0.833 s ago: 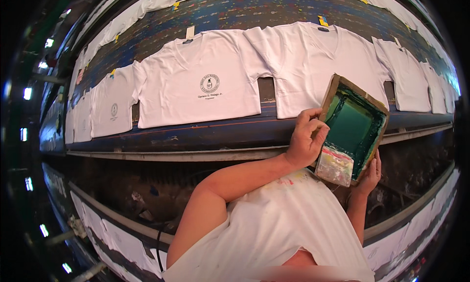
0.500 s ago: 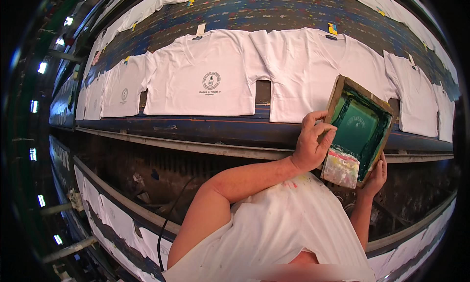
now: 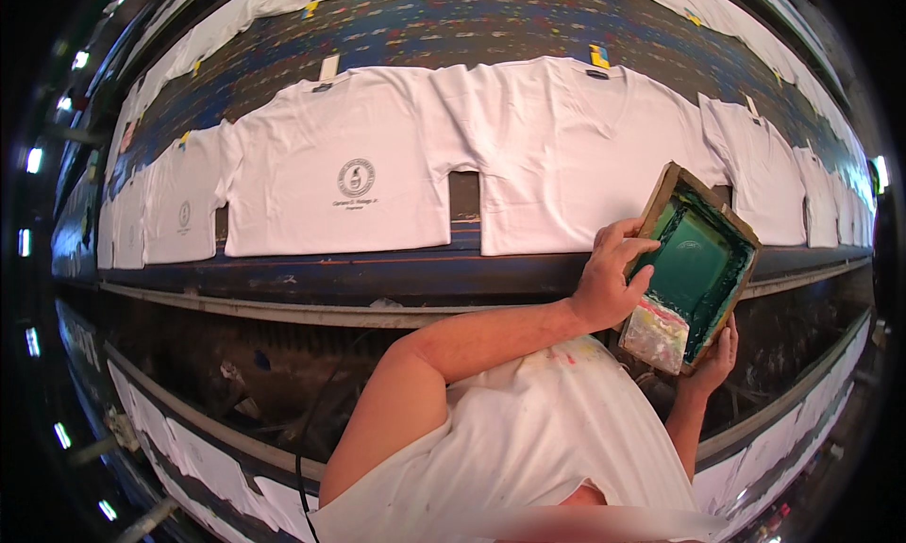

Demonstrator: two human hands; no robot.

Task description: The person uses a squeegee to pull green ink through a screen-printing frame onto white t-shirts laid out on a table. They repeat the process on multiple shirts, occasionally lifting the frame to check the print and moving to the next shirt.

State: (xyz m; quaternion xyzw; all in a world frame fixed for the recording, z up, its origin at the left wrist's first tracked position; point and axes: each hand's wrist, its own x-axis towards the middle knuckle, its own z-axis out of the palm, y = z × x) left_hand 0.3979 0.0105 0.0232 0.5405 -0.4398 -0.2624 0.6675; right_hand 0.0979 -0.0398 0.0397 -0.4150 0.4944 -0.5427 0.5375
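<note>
A wooden-framed printing screen [image 3: 694,265] with green mesh is held tilted in front of me, a small round design faintly showing in the mesh. At the lower end inside it rests a paint-smeared squeegee [image 3: 656,335]. My left hand [image 3: 612,277] is closed on the left side of the wooden frame, fingers and thumb at the rim above the squeegee. Around the lower right edge wraps my right hand [image 3: 719,359], partly hidden behind the frame. Beyond the screen lies a plain white V-neck T-shirt [image 3: 557,156]. Left of it is a T-shirt with a dark round print [image 3: 330,184].
The T-shirts lie in a row on a long, paint-spotted table [image 3: 453,33]. A metal rail [image 3: 236,305] runs along its near edge. Behind me another row of white shirts [image 3: 193,449] lies on a second table. A dark cable [image 3: 300,449] hangs at my left elbow.
The row of shirts has shifted left in view, and more shirts show at the right. Both hands still hold the screen, which sits slightly lower in the picture.
</note>
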